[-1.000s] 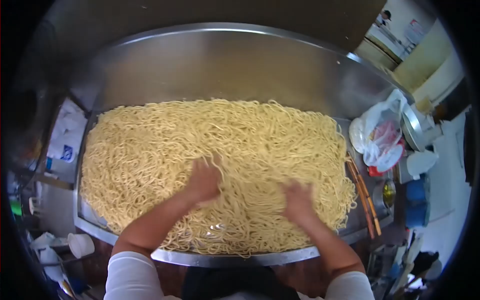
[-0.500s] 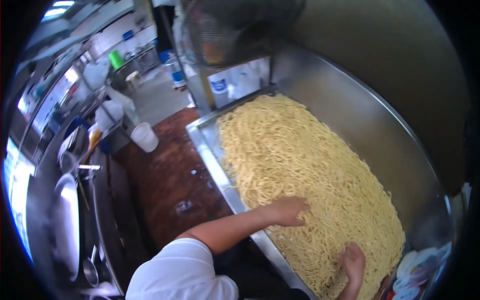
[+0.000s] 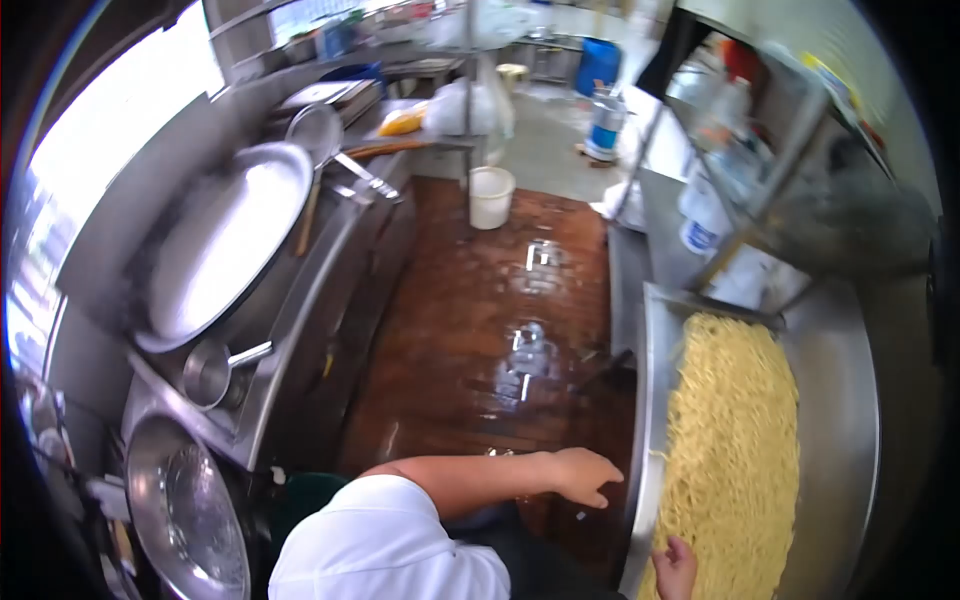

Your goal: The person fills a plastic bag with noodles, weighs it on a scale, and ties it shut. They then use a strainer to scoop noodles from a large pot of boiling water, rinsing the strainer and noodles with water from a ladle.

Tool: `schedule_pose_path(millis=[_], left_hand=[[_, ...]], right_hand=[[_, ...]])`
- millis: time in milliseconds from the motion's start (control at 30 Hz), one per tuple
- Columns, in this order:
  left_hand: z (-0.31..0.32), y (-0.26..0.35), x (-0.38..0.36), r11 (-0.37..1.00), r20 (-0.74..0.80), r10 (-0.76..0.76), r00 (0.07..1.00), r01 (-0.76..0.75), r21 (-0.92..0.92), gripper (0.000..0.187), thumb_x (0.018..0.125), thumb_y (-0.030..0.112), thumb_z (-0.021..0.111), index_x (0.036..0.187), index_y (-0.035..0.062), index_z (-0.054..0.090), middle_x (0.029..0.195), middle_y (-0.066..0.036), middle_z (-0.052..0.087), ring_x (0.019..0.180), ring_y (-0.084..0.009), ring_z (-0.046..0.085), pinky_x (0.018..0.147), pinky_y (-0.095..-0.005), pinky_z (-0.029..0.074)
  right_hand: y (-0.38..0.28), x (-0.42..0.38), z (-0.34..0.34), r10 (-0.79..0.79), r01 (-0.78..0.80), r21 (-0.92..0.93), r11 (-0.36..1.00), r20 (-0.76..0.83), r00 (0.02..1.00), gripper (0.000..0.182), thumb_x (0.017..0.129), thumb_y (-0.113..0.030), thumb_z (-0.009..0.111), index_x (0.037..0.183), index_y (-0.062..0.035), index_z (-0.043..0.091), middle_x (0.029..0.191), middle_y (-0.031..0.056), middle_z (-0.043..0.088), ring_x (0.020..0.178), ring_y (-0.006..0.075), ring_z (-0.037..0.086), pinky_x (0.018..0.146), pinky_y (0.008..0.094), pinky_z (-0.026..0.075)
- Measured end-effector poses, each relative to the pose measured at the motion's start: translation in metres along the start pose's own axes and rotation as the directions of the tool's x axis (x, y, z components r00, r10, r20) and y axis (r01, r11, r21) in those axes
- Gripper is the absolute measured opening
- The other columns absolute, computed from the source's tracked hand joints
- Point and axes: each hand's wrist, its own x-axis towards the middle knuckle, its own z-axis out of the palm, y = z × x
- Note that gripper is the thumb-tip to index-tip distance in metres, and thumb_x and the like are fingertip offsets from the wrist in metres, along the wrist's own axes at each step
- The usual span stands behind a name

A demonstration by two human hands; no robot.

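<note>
A long bed of yellow noodles (image 3: pixel 735 440) fills much of the steel tray (image 3: pixel 655 385) on my right. My left hand (image 3: pixel 585 477) is off the noodles, in the air over the floor just left of the tray's edge. Its fingers are loosely bent with the thumb apart, and nothing is in it. Low in the view, my right hand (image 3: pixel 675 570) is above the near left side of the noodles, with its fingers pointing up and no noodles visible in it. Whether it touches the noodles I cannot tell.
Along the left runs a steel stove counter with a large wok (image 3: pixel 230 245), a strainer (image 3: pixel 316 135), a small ladle or pan (image 3: pixel 208 375) and a nearer wok (image 3: pixel 185 510). A white bucket (image 3: pixel 491 198) stands on the wet red-brown floor (image 3: pixel 480 300). A fan (image 3: pixel 850 215) is at the right.
My view has swung left toward the stove. My left hand has come off the noodles and moved out past the tray's edge. My right hand is now nearer that edge.
</note>
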Motion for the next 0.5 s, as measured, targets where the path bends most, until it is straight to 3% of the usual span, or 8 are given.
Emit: schedule_pose_path(millis=[67, 133, 300, 433, 500], left_hand=[[-0.021, -0.033, -0.049, 0.992, -0.009, -0.122, 0.992, 0.122, -0.011, 0.062, 0.083, 0.037, 0.066, 0.133, 0.0044, 0.052, 0.131, -0.017, 0.056, 0.119, -0.0342, 0.055, 0.099, -0.0429, 0.045], [-0.034, -0.066, -0.1, 0.965, -0.024, -0.258, 0.966, 0.259, 0.035, 0.061, 0.083, 0.037, 0.066, 0.133, 0.0047, 0.052, 0.131, -0.017, 0.057, 0.118, -0.0343, 0.055, 0.098, -0.0431, 0.046], [-0.06, -0.105, -0.228, 0.861, -0.277, -0.508, 0.816, 0.486, -0.149, 0.06, 0.084, 0.036, 0.065, 0.133, 0.0048, 0.052, 0.128, -0.017, 0.059, 0.118, -0.0344, 0.056, 0.097, -0.043, 0.046], [-0.047, -0.101, -0.311, 0.704, -0.429, -0.71, 0.559, 0.594, -0.389, 0.057, 0.085, 0.036, 0.065, 0.132, 0.0053, 0.053, 0.13, -0.017, 0.058, 0.116, -0.0341, 0.057, 0.097, -0.0424, 0.046], [-0.024, -0.097, -0.342, 0.627, -0.553, -0.767, 0.326, 0.562, -0.539, 0.058, 0.086, 0.036, 0.065, 0.133, 0.0051, 0.053, 0.13, -0.017, 0.057, 0.116, -0.0343, 0.057, 0.097, -0.0421, 0.046]], right_hand=[[-0.062, 0.035, 0.025, -0.282, 0.291, 0.328, 0.899, -0.076, 0.957, 0.048, 0.082, -0.009, 0.072, 0.126, 0.0013, 0.057, 0.118, 0.0148, 0.064, 0.102, 0.0217, 0.061, 0.091, 0.0339, 0.049], [-0.143, 0.053, 0.032, -0.399, 0.382, 0.296, 0.875, -0.003, 0.917, 0.048, 0.082, -0.009, 0.072, 0.127, 0.0014, 0.057, 0.116, 0.0139, 0.064, 0.101, 0.0204, 0.062, 0.089, 0.0322, 0.05], [-0.302, 0.091, 0.072, -0.643, 0.617, 0.182, 0.766, 0.168, 0.747, 0.05, 0.079, -0.017, 0.076, 0.123, 0.0003, 0.061, 0.115, 0.0161, 0.067, 0.099, 0.0224, 0.065, 0.086, 0.0315, 0.051], [-0.39, 0.111, 0.116, -0.729, 0.766, 0.128, 0.629, 0.438, 0.526, 0.046, 0.078, -0.019, 0.077, 0.118, -0.0012, 0.064, 0.109, 0.0146, 0.069, 0.097, 0.0234, 0.067, 0.085, 0.0322, 0.051], [-0.438, 0.114, 0.138, -0.737, 0.871, 0.074, 0.485, 0.572, 0.361, 0.047, 0.078, -0.024, 0.076, 0.117, -0.0013, 0.064, 0.108, 0.0168, 0.069, 0.099, 0.0261, 0.067, 0.086, 0.0336, 0.051]])
